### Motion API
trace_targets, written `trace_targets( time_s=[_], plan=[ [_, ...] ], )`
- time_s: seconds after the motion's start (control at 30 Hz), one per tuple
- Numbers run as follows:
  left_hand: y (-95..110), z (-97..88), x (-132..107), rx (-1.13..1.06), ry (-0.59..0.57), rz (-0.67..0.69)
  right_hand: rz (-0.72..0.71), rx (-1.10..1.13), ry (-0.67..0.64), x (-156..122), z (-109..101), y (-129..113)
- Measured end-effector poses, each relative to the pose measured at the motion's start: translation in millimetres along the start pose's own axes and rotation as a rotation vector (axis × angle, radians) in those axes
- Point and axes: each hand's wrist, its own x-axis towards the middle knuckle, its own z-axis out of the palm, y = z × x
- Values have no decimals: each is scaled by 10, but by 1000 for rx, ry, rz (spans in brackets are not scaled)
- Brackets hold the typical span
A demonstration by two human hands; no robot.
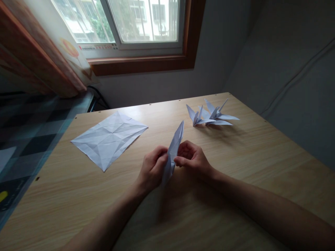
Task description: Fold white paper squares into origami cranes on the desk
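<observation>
Both hands hold a narrow, folded piece of white paper (175,146) above the wooden table (235,167); its long point sticks up and away from me. My left hand (153,168) grips the paper's lower left side with curled fingers. My right hand (192,158) pinches its right edge between thumb and fingers. A creased, unfolded square sheet of white paper (108,138) lies flat on the table to the left of my hands. Two finished white paper cranes (211,115) stand beyond my right hand near the table's far edge.
The table's far edge runs below a window with a brown wooden frame (141,64). A curtain (39,52) hangs at the left. A chequered surface (28,136) lies beside the table's left edge. A grey wall (288,69) stands on the right.
</observation>
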Motion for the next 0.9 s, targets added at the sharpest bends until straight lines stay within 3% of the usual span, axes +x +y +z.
trace_targets(
  time_s=[0.23, 0.4, 0.63, 0.8, 0.9],
  plan=[
    [-4, 17, -6, 62, 22, 15, -44, -105, -46, -15, -16, 23],
    [-54, 25, -9, 28, 26, 26, -157, -269, 14, -25, -39, 66],
    [-95, 75, -57, -28, 130, 103, -13, -13, -62, -24, 5, 99],
    [-40, 45, -61, 136, 38, 186, -1, 37, -64, -5, 13, 71],
    [-32, 15, -43, 94, -12, 163, 7, 59, -53, 9, 8, 60]
  ],
)
